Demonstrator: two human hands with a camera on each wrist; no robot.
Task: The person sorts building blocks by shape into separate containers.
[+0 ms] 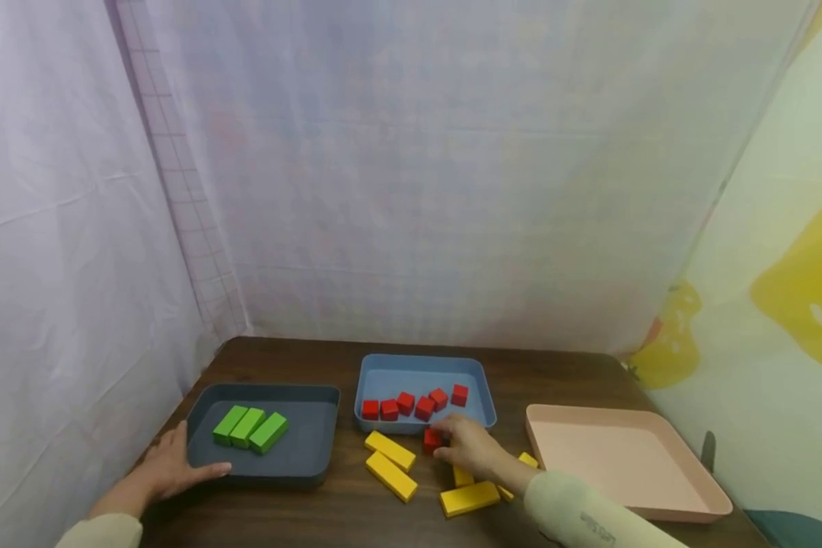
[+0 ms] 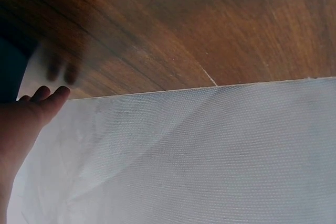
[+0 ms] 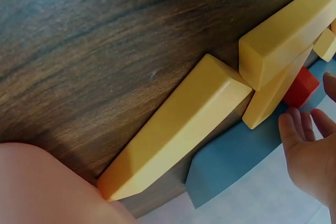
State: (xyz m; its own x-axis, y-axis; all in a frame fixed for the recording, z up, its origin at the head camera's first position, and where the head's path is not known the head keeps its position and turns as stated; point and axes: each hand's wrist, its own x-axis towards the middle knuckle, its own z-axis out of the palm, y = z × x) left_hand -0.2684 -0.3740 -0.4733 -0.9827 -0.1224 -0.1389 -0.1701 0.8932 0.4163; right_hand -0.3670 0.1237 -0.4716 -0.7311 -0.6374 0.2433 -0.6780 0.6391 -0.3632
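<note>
My right hand (image 1: 474,447) is in front of the blue tray (image 1: 421,362), its thumb and fingers pinching a red cube (image 1: 431,441). In the right wrist view the same red cube (image 3: 302,87) shows at the fingertips, partly hidden beyond a yellow block. Several red cubes (image 1: 424,408) lie inside the blue tray. My left hand (image 1: 167,468) is spread at the left side of the dark grey tray (image 1: 308,434), the thumb across its near edge. Three green blocks (image 1: 249,427) sit in that tray. The left wrist view shows the left hand (image 2: 26,121) with extended fingers.
Several yellow blocks (image 1: 392,476) are scattered before the blue tray, some partly under the right forearm. One yellow block (image 3: 176,127) lies close to the right wrist camera. A pink tray (image 1: 623,457) stands at right on the brown wooden table (image 1: 274,517). White curtains (image 1: 452,190) hang behind.
</note>
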